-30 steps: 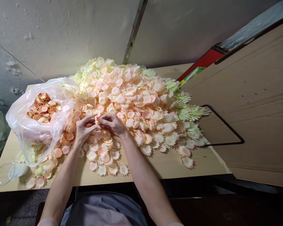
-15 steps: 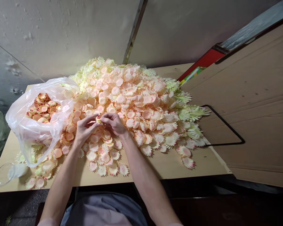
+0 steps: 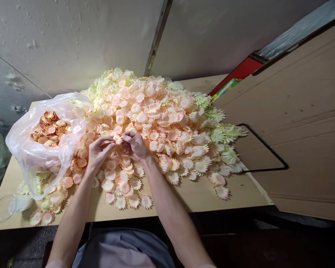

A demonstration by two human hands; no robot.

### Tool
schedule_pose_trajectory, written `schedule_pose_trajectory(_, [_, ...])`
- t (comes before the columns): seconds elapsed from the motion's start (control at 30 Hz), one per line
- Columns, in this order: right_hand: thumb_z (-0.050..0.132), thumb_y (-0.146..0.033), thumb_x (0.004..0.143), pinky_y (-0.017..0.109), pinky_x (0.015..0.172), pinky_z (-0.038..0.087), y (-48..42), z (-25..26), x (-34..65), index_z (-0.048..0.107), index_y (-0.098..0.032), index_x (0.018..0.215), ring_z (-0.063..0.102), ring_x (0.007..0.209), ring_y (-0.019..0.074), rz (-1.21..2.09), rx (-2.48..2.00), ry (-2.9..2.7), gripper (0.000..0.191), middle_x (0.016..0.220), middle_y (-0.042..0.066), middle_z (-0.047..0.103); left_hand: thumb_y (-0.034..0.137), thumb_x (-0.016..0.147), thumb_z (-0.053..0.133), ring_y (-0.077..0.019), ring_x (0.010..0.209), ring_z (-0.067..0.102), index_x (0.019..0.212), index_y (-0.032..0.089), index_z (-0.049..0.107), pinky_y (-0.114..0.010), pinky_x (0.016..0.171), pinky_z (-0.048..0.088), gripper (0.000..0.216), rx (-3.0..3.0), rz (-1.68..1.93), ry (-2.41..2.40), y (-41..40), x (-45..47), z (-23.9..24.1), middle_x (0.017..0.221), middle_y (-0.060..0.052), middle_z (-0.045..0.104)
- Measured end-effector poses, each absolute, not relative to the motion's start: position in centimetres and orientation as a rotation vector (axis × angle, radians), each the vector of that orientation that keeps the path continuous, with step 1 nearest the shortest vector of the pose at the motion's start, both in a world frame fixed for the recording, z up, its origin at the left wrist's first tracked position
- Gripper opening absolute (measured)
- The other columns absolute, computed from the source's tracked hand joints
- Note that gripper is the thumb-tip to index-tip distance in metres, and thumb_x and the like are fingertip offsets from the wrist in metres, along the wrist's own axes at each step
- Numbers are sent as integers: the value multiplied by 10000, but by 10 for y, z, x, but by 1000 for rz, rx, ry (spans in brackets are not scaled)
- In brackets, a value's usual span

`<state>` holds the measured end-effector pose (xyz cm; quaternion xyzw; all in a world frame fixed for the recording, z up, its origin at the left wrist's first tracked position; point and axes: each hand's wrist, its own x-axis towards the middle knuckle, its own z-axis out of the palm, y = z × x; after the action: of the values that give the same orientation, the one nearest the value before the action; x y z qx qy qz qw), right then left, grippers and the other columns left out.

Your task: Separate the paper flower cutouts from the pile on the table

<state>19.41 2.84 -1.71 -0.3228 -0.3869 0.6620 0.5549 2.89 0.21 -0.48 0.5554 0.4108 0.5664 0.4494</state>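
Observation:
Between the fingertips of both hands is a small pale, scalloped artificial flower petal piece (image 3: 117, 139). My left hand (image 3: 100, 150) pinches its left side, thumb and forefinger close together. On the other side, my right hand (image 3: 136, 146) grips its right edge with thumb and curled fingers. A large heap of similar petal pieces (image 3: 145, 115), pink and cream with some pale green, spreads beneath and behind my hands. Whether the held piece is a single one or several stacked I cannot tell.
On the left, a translucent plastic bag (image 3: 28, 149) stands open with darker red-edged petal pieces (image 3: 51, 126) inside. A clear glass (image 3: 5, 208) lies at the table's (image 3: 184, 201) front left. A cardboard sheet (image 3: 304, 130) and a black wire frame (image 3: 273, 150) are at the right.
The held petal piece has turned from a narrow, darker edge view to showing its pale, spread face. My right hand's fingers have shifted slightly; both hands stay at nearly the same spot.

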Motion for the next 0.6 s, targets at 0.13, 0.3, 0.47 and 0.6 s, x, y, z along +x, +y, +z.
schedule_pose_trajectory(0.13, [824, -394, 640, 216, 462, 282, 24, -13, 191, 661, -174, 699, 396, 480, 56, 1633, -762, -978, 280, 583, -41, 564, 323, 715, 809, -173, 900, 691, 885, 164, 713, -278, 809, 564, 252, 1364, 1356, 1038, 2, 30, -7, 1039, -84, 711])
schedule_pose_trajectory(0.3, [835, -410, 634, 216, 472, 287, 24, -13, 191, 694, -177, 729, 407, 495, 59, 1655, -761, -998, 288, 600, -40, 574, 361, 705, 810, -184, 910, 681, 824, 165, 693, -292, 822, 555, 257, 1388, 1370, 1064, 2, 33, -3, 986, -78, 721])
schedule_pose_trajectory(0.47, [837, -443, 626, 219, 471, 301, 25, -16, 191, 704, -179, 743, 408, 495, 62, 1680, -767, -958, 318, 609, -38, 583, 407, 732, 784, -171, 833, 671, 853, 170, 698, -270, 744, 549, 280, 1375, 1328, 1081, 2, 32, -3, 933, -71, 716])
schedule_pose_trajectory(0.6, [842, -432, 629, 212, 477, 313, 25, -15, 191, 705, -174, 743, 431, 507, 60, 1696, -747, -947, 314, 631, -32, 602, 399, 740, 786, -163, 830, 669, 870, 174, 694, -259, 747, 538, 276, 1341, 1309, 1057, 3, 30, -7, 927, -69, 715])
